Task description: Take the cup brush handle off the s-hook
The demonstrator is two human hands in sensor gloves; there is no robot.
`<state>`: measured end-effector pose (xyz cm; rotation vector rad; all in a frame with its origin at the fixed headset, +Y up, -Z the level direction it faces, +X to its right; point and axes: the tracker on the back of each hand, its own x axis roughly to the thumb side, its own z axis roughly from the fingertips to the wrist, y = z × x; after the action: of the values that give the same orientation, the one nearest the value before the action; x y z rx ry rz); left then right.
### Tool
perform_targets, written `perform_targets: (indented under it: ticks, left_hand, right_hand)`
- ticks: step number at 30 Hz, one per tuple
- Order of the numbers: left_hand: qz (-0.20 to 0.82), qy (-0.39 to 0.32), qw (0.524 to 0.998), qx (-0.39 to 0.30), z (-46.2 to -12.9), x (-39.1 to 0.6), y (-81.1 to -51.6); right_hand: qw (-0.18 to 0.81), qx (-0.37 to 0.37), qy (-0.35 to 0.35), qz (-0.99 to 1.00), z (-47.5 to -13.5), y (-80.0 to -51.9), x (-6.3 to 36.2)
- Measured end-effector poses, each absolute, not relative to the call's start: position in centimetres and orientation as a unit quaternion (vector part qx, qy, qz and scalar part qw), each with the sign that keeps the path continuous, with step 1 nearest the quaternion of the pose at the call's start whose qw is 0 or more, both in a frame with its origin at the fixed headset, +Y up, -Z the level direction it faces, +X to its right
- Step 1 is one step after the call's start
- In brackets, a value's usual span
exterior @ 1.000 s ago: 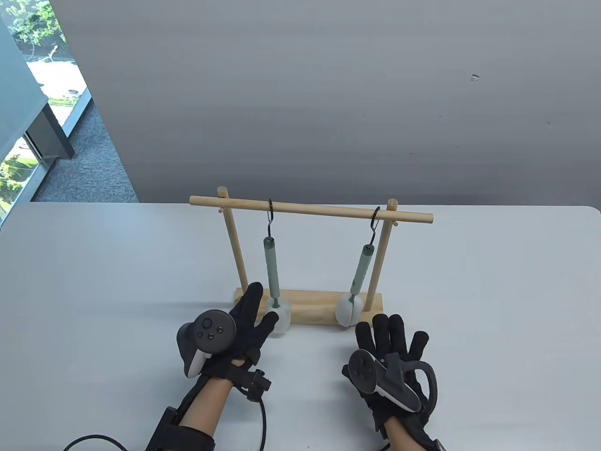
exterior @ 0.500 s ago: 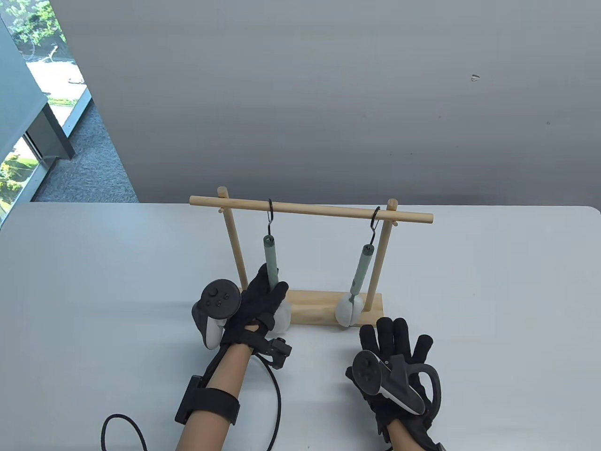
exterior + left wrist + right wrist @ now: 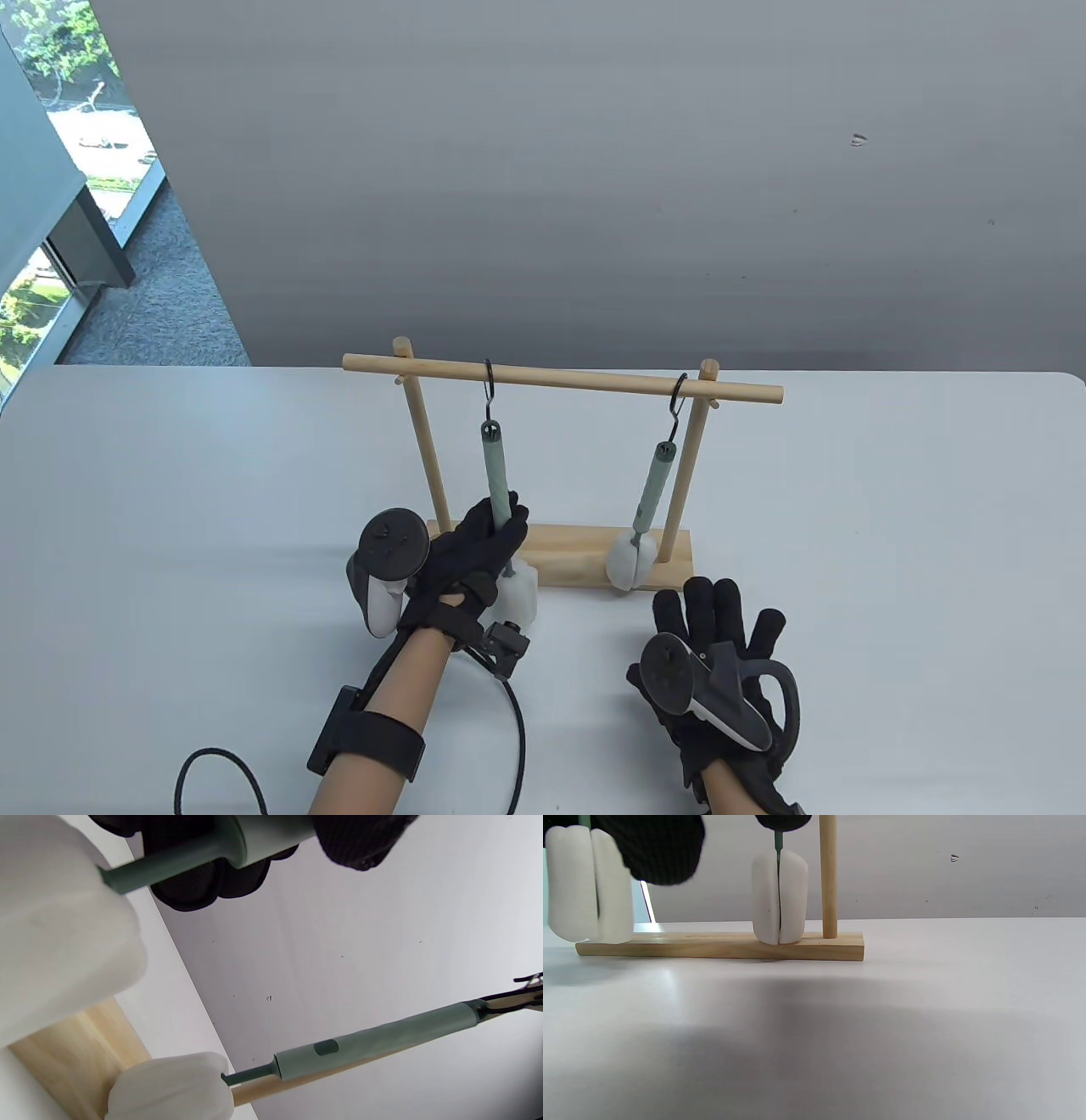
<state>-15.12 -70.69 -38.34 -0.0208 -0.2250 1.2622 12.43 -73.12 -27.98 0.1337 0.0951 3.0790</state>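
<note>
Two cup brushes with green handles and white sponge heads hang from black S-hooks on a wooden rack. My left hand point(image 3: 488, 535) grips the lower handle of the left brush point(image 3: 495, 471); its top is still at the left S-hook point(image 3: 489, 390), and its sponge head point(image 3: 517, 597) is tilted toward me. In the left wrist view my fingers point(image 3: 203, 887) wrap the handle point(image 3: 258, 834). The right brush point(image 3: 652, 492) hangs untouched from the right S-hook point(image 3: 676, 406). My right hand point(image 3: 721, 645) rests flat on the table, fingers spread, empty.
The rack's wooden base point(image 3: 577, 552) sits on the white table point(image 3: 891, 552), with two uprights and a top rod point(image 3: 585, 379). A grey wall stands behind the table. A black cable point(image 3: 509, 747) loops by my left forearm.
My left hand moved up from the sponge head and closed around the left brush's handle. The brush has lifted slightly and its head has swung toward me. The right hand barely moved.
</note>
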Motion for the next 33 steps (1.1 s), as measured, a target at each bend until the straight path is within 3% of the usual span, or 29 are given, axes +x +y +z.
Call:
perform_targets:
  ticks: [12,20,26,33]
  left_hand:
    - [0.632,-0.116,0.764,-0.063,-36.3,-14.3,-68.7]
    - [0.613,-0.131,0.778,-0.04,-35.4,-14.4,-67.2]
    - [0.547,-0.133,0.826,0.014,-34.1,-16.2,-67.3]
    - [0.328,-0.156,0.924,0.118,-31.6,-19.6,-67.9]
  right_hand:
    - [0.026,0.044,0.035,0.998,-27.9,-73.0,12.3]
    - [0.026,0.045,0.03,0.998,-27.7,-72.9,12.3]
    - [0.03,0.052,0.033,0.998,-27.7,-72.9,12.2]
    - [0.037,0.061,0.036,0.997,-28.0,-73.1,12.1]
